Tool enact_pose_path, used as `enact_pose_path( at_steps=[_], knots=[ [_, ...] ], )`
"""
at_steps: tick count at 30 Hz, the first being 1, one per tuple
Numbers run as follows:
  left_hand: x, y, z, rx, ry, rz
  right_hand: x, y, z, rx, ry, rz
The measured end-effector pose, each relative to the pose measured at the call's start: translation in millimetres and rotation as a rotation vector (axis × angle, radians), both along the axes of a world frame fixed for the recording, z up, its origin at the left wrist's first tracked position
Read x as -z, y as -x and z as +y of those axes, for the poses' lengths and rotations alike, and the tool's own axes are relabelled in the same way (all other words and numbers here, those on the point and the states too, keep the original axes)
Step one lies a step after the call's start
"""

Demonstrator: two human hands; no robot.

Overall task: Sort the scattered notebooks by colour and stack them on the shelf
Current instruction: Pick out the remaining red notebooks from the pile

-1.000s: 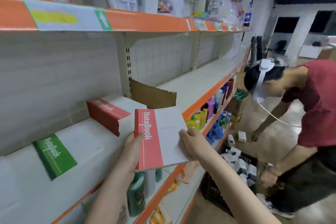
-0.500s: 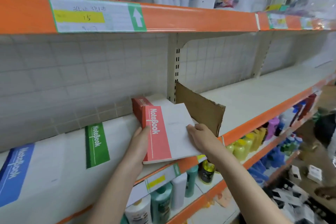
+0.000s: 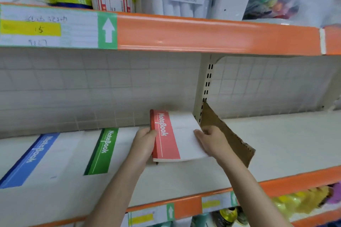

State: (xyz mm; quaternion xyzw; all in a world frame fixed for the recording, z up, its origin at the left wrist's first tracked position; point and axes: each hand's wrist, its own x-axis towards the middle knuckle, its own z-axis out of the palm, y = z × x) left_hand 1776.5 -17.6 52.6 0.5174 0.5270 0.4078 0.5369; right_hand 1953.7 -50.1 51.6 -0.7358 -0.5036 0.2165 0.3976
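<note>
Red notebook (image 3: 169,134) on red stack at shelf (image 3: 276,140) rear, gripped at spine by left hand (image 3: 144,143) and at white edge by right hand (image 3: 212,139). Green notebook (image 3: 101,151) and blue notebook (image 3: 29,160) flat to left; cardboard divider (image 3: 230,134) just right.

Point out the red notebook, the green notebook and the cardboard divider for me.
red notebook (image 3: 167,137): head view, on its red cover band by the lettering.
green notebook (image 3: 103,151): head view, on its green band.
cardboard divider (image 3: 234,140): head view, on its brown face beyond the right hand.
</note>
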Motion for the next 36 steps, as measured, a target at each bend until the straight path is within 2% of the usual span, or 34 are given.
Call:
enact_pose_path(
  at_steps=[8, 22, 31, 36],
  knots=[
    [12.9, -17.8, 32.9, -0.161, -0.125, 0.164, 12.1, -14.3, 46.0, -0.039, 0.015, -0.124],
    [19.9, -38.7, 58.5, -0.148, -0.171, 0.293, 33.8, -30.6, 80.4, -0.038, -0.029, -0.218],
    [41.1, -44.3, 72.4, -0.214, -0.168, 0.278, 39.1, -29.0, 80.7, -0.074, -0.024, -0.252],
    [47.5, -45.0, 70.9, -0.204, -0.110, 0.132, 42.4, -29.9, 82.7, -0.122, 0.059, -0.193]
  ],
)
